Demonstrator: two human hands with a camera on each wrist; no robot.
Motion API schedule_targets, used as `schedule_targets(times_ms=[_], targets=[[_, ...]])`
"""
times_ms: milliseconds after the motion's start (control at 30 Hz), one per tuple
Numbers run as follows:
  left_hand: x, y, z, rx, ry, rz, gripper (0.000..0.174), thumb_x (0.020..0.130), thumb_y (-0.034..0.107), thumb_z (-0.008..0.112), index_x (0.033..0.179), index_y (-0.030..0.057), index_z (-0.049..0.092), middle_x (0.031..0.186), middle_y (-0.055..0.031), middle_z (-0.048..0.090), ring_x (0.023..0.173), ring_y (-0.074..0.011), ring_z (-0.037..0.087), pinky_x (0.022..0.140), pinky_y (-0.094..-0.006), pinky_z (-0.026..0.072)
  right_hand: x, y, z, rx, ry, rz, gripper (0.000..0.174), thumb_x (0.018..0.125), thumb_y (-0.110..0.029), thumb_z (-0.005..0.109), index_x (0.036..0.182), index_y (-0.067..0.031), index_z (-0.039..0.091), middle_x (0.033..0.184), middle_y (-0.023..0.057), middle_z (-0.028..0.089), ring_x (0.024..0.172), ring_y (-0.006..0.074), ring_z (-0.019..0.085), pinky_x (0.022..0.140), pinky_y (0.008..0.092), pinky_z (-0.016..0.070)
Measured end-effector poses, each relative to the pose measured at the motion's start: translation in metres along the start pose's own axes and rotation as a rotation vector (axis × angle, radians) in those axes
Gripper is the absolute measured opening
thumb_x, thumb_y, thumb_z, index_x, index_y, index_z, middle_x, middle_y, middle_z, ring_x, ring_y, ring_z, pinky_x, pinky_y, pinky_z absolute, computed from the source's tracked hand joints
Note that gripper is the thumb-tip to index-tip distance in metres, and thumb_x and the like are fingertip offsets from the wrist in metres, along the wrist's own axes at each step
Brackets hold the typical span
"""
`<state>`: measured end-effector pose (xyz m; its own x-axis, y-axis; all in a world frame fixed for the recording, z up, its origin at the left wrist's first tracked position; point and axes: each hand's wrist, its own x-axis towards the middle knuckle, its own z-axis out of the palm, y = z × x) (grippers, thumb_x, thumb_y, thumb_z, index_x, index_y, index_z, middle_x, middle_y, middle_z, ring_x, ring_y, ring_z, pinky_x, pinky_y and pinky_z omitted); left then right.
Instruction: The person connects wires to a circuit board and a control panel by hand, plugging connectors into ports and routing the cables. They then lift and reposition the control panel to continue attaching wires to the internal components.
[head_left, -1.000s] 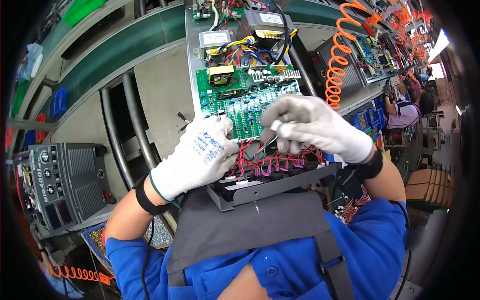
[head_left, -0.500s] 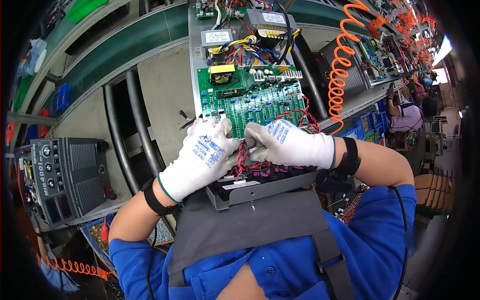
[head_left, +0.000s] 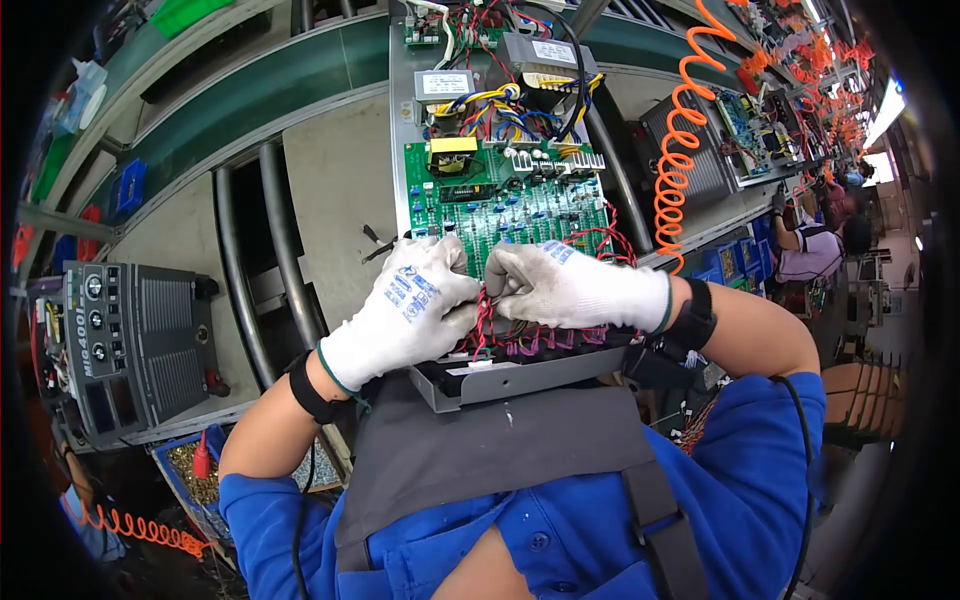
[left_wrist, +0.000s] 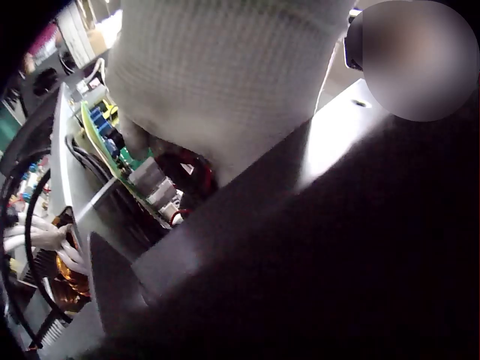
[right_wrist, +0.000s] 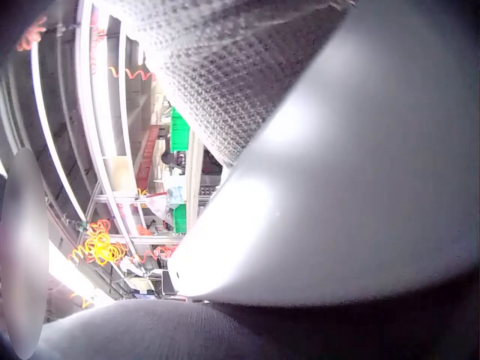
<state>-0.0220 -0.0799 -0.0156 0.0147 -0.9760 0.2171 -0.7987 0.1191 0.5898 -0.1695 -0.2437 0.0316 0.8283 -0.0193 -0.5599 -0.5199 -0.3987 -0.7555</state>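
Observation:
In the head view both hands wear white gloves and meet at the near edge of a green circuit board point(head_left: 470, 222). A bundle of twisted red wires point(head_left: 484, 322) comes down between them. My left hand point(head_left: 405, 308) has its fingers bent around the wires at the board's edge. From the other side, my right hand point(head_left: 570, 288) pinches at the same bundle with curled fingers. The fingertips of both hands are partly hidden. Below them stands a dark grey metal panel point(head_left: 520, 380) with purple-sleeved wire ends point(head_left: 540, 345) along its inner side.
Two transformers point(head_left: 444, 86) with yellow and blue wires sit behind the board. A grey welder unit point(head_left: 130, 350) stands at left beside metal rollers point(head_left: 285, 240). An orange coiled hose point(head_left: 675, 170) hangs at right. Another person point(head_left: 810, 245) works farther off.
My right hand has come down and left from over the board's right side to the wires beside my left hand. The left hand has stayed by the board's edge.

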Motion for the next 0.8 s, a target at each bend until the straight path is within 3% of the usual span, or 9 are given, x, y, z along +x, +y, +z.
schedule_targets(times_ms=[67,200,233,300,400,433,567,700,800], targets=[[0.000,0.002,-0.004,-0.027,-0.031,-0.020,0.014,0.075,0.020,0.073,0.080,0.0069,0.070,0.088,-0.0128,0.055,0.086,-0.0310,0.054,0.076,-0.0429,0.0406,-0.008,-0.041,-0.018,-0.180,-0.020,0.175,0.009,0.090,-0.009,0.057,0.097,-0.0029,0.056,0.075,0.0092,0.061,0.067,0.0160,0.064,0.055,0.0332,0.0478],[0.008,0.003,-0.010,-0.041,0.003,-0.026,0.016,0.079,0.018,0.070,0.076,0.0027,0.068,0.082,-0.0134,0.058,0.086,-0.0308,0.059,0.077,-0.0416,0.0450,0.015,0.009,-0.012,-0.479,0.352,-0.758,0.030,0.086,-0.003,0.052,0.115,-0.0027,0.060,0.095,0.0165,0.064,0.077,0.0303,0.067,0.068,0.0388,0.0535],[0.010,0.002,-0.013,-0.120,-0.045,-0.072,0.015,0.079,0.016,0.070,0.073,0.0025,0.067,0.078,-0.0130,0.058,0.082,-0.0293,0.059,0.073,-0.0402,0.0459,0.010,0.007,-0.012,-0.482,0.354,-0.758,0.030,0.086,-0.003,0.052,0.115,-0.0027,0.060,0.095,0.0165,0.064,0.077,0.0303,0.067,0.068,0.0388,0.0535],[0.014,0.008,-0.024,-0.315,-0.140,-0.235,0.015,0.078,0.011,0.070,0.067,0.0011,0.065,0.067,-0.0097,0.054,0.070,-0.0218,0.059,0.063,-0.0336,0.0458,-0.003,-0.002,-0.015,-0.252,0.087,-0.320,0.035,0.083,-0.001,0.052,0.117,-0.0026,0.060,0.101,0.0179,0.062,0.085,0.0313,0.067,0.076,0.0400,0.0539],[0.013,0.004,-0.035,-0.481,-0.214,-0.452,0.016,0.077,0.010,0.071,0.067,0.0002,0.064,0.067,-0.0059,0.053,0.069,-0.0151,0.056,0.062,-0.0295,0.0450,-0.009,-0.006,-0.018,-0.306,-0.047,-0.341,0.035,0.083,0.000,0.051,0.117,-0.0024,0.060,0.104,0.0190,0.060,0.085,0.0300,0.066,0.075,0.0388,0.0539],[0.008,-0.004,-0.036,-0.576,-0.201,-0.493,0.019,0.077,0.015,0.072,0.070,-0.0015,0.065,0.074,-0.0062,0.054,0.066,-0.0122,0.056,0.058,-0.0316,0.0458,-0.004,0.011,-0.014,-0.409,0.050,-0.577,0.029,0.084,-0.002,0.052,0.112,-0.0016,0.060,0.100,0.0178,0.060,0.082,0.0293,0.066,0.070,0.0392,0.0533],[-0.010,-0.014,-0.037,-0.772,-0.116,-0.616,0.018,0.078,0.013,0.070,0.070,-0.0016,0.063,0.073,-0.0032,0.054,0.069,-0.0091,0.051,0.063,-0.0288,0.0425,-0.002,0.009,-0.020,-0.391,-0.020,-0.470,0.017,0.086,-0.007,0.055,0.101,-0.0007,0.061,0.099,0.0185,0.061,0.084,0.0337,0.065,0.075,0.0416,0.0518],[-0.017,-0.016,-0.035,-0.849,-0.092,-0.542,0.024,0.081,0.017,0.065,0.067,-0.0014,0.058,0.074,-0.0037,0.055,0.069,-0.0107,0.048,0.065,-0.0281,0.0402,-0.004,-0.016,-0.019,-0.215,0.069,-0.267,0.021,0.090,-0.008,0.057,0.109,0.0007,0.060,0.099,0.0156,0.064,0.095,0.0309,0.063,0.084,0.0398,0.0503],[-0.021,-0.024,-0.023,-0.890,0.009,-0.427,0.024,0.085,0.018,0.057,0.070,-0.0007,0.055,0.073,-0.0039,0.054,0.069,-0.0125,0.046,0.066,-0.0285,0.0393,0.004,-0.008,-0.012,-0.262,0.011,-0.318,0.023,0.089,-0.009,0.057,0.111,0.0002,0.059,0.097,0.0168,0.064,0.098,0.0335,0.063,0.085,0.0408,0.0503]])
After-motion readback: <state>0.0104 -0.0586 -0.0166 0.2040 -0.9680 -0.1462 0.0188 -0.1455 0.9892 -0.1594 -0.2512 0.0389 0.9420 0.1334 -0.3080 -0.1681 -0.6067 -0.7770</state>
